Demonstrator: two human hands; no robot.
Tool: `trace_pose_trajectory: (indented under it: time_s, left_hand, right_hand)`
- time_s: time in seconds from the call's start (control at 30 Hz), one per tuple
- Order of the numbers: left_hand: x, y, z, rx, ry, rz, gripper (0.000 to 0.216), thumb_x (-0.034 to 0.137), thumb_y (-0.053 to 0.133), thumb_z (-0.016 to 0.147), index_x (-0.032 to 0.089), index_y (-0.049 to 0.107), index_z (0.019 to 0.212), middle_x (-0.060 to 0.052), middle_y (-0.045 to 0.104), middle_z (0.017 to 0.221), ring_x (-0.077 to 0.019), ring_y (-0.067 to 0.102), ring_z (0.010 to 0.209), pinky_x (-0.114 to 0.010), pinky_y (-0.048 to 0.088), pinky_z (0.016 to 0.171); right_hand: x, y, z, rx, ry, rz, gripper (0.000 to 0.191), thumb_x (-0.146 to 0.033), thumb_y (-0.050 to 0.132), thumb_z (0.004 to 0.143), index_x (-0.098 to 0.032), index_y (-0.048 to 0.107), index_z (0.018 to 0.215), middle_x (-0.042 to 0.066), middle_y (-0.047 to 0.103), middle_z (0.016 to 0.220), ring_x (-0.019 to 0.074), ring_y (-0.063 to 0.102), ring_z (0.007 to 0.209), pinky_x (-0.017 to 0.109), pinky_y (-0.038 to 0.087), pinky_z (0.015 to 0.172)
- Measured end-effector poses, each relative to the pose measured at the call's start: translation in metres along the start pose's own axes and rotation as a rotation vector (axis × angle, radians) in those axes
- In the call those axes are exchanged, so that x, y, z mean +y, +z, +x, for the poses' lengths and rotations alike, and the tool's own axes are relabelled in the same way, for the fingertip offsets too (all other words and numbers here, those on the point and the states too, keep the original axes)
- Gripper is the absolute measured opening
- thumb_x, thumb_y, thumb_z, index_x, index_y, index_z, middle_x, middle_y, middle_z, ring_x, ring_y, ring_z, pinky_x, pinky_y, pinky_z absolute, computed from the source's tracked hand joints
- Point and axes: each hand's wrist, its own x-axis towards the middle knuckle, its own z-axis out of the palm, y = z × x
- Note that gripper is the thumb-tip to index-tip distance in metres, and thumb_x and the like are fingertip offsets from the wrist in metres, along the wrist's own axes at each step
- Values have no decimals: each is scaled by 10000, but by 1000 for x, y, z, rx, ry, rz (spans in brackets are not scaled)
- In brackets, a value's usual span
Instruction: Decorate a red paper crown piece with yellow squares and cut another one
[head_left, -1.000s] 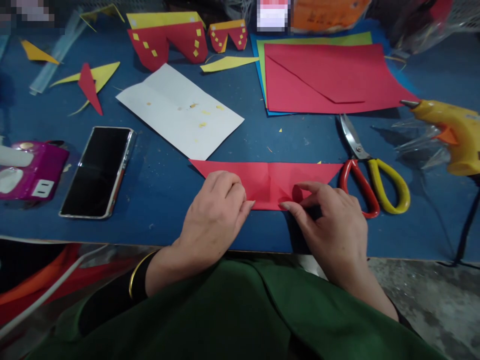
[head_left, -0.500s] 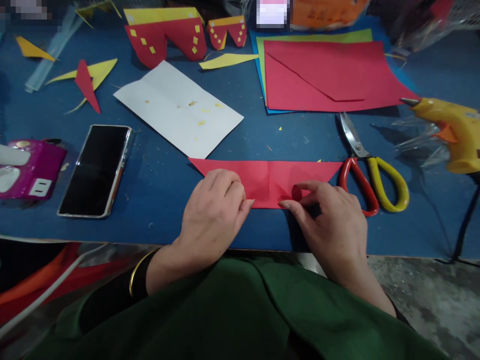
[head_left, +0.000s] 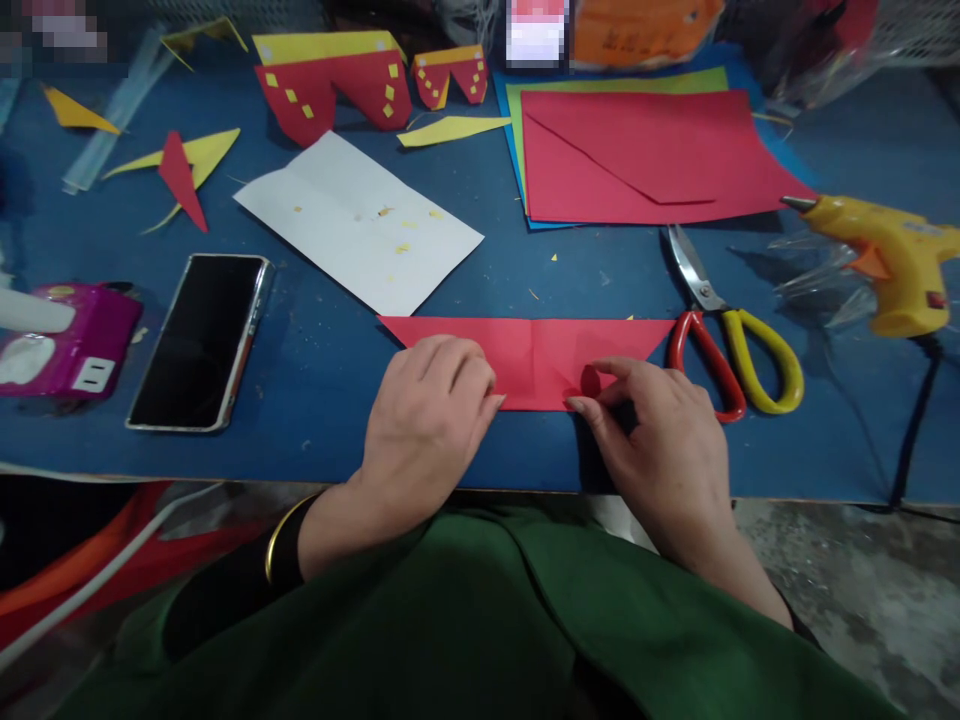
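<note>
A strip of red paper (head_left: 517, 350) with slanted ends and a crease down its middle lies along the near part of the table. My left hand (head_left: 427, 420) is closed over its left half, thumb at the near edge. My right hand (head_left: 660, 430) pinches the near edge on the right between thumb and finger, and the paper shades there. Just right of that hand lie scissors (head_left: 701, 290) with one red and one yellow handle, blades apart. Beyond the strip is a white sheet (head_left: 345, 220) with small yellow bits on it.
A yellow glue gun (head_left: 892, 250) stands at the right. Red sheets (head_left: 637, 150) top a stack at the back. A phone (head_left: 199, 340) and a purple power block (head_left: 82, 340) lie left. Red-and-yellow paper pieces (head_left: 337, 90) stand at the back.
The view has shifted slightly. Both hands keep nearly the same grip on the red paper; the right thumb sits a touch further right along the near edge.
</note>
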Motion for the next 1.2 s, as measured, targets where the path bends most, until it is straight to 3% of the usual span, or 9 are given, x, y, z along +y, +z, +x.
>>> trace_pose_trajectory:
  time_s: [0.1, 0.17, 0.23, 0.47, 0.6, 0.7, 0.83, 1.0, 1.2]
  left_hand:
    - [0, 1, 0, 36, 242, 13, 222, 122, 490, 1012, 124, 683, 1122, -112, 732, 1218, -263, 625, 1113, -396, 492, 895]
    - [-1, 2, 0, 17, 397, 24, 283, 100, 458, 1023, 104, 675, 1204, -100, 734, 1248, -241, 632, 1111, -374, 496, 915]
    - [-2, 2, 0, -11, 464, 32, 299, 96, 464, 1018, 71, 671, 1232, -105, 742, 1237, -244, 644, 1083, -376, 501, 917]
    - [-1, 0, -9, -154, 388, -73, 421, 146, 477, 976, 68, 610, 1368, -110, 649, 1417, -271, 604, 1199, -427, 480, 987]
    - [1, -2, -9, -181, 363, -108, 442, 224, 479, 987, 68, 601, 1383, -111, 631, 1440, -285, 587, 1230, -455, 449, 1023]
    - [1, -1, -9, -184, 359, -115, 447, 248, 489, 981, 72, 608, 1374, -122, 633, 1436, -294, 586, 1231, -470, 433, 1051]
    - [2, 0, -11, -180, 351, -98, 471, 272, 500, 974, 59, 599, 1382, -126, 621, 1449, -314, 577, 1251, -483, 408, 1083]
    - [2, 0, -13, -194, 353, -75, 511, 288, 479, 986, 39, 554, 1426, -116, 584, 1491, -328, 559, 1293, -496, 374, 1123]
    - [4, -4, -17, -151, 336, -38, 479, 244, 479, 981, 44, 558, 1409, -117, 609, 1460, -343, 551, 1337, -542, 377, 1141]
  right_hand:
    - [0, -1, -1, 16, -8, -28, 313, -449, 557, 987, -166, 672, 1060, 80, 733, 833, 285, 630, 803, 393, 406, 722]
    - [-1, 0, -2, 31, -15, -31, 314, -447, 548, 990, -166, 676, 1049, 82, 735, 840, 284, 632, 802, 394, 407, 727]
    - [-1, 1, -2, 47, -16, -30, 308, -440, 540, 993, -170, 677, 1048, 78, 736, 843, 282, 637, 811, 396, 409, 740]
    - [2, -3, -7, 48, 0, -41, 251, -393, 539, 989, -186, 667, 1051, 63, 731, 821, 276, 646, 799, 403, 410, 747]
    - [5, -10, -17, 193, 4, -94, 255, -339, 591, 964, -170, 648, 1147, 86, 744, 847, 304, 676, 856, 449, 452, 801]
    - [1, -9, -25, 250, -191, -78, 295, -299, 606, 967, -176, 611, 1235, 122, 775, 1030, 298, 703, 1025, 448, 476, 906]
    - [-9, 3, -30, 166, -527, -30, 372, -277, 567, 997, -92, 556, 1319, 158, 766, 1172, 260, 686, 1184, 404, 469, 1023]
    - [-15, 10, -34, 130, -527, -81, 417, -316, 489, 1039, -18, 557, 1323, 201, 731, 1244, 251, 700, 1174, 391, 483, 1010]
    - [-18, 3, -36, 70, -606, -233, 485, -347, 486, 1042, 43, 566, 1319, 234, 698, 1282, 304, 676, 1213, 454, 490, 1013]
